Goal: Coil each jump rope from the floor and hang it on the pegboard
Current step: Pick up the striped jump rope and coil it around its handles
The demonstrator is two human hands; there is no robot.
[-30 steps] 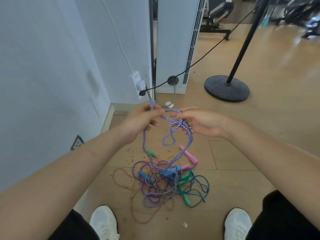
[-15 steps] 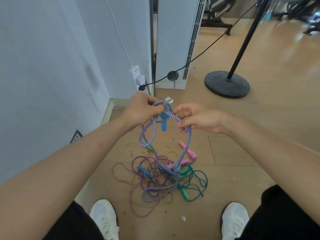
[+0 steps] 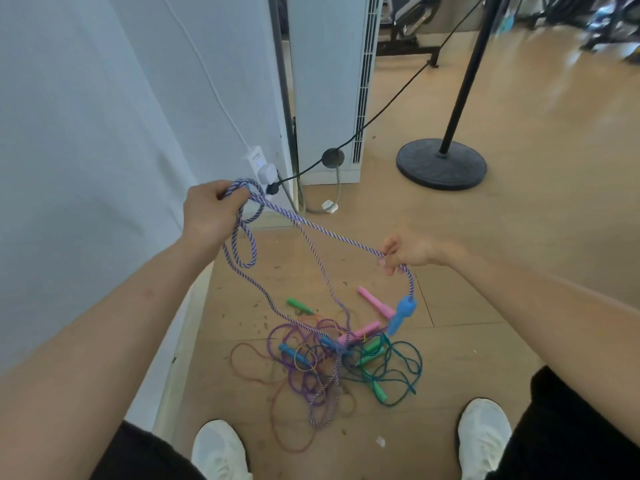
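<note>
Both hands grip striped rope point(image 3: 332, 233) | left hand point(image 3: 211, 211) fisted on loops | right hand point(image 3: 410, 252) pinching (fingertips hidden)

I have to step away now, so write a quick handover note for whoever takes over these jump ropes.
Left hand: closed on a few loops of the striped rope.
Right hand: pinching the same rope near its end; the blue handle dangles below.
The rope's other part trails down into the tangled pile on the floor between the shoes.
Done: first coils started.
Left: finish coiling, hang it, then the pink, green, teal and purple ropes. No pegboard in view.
</note>
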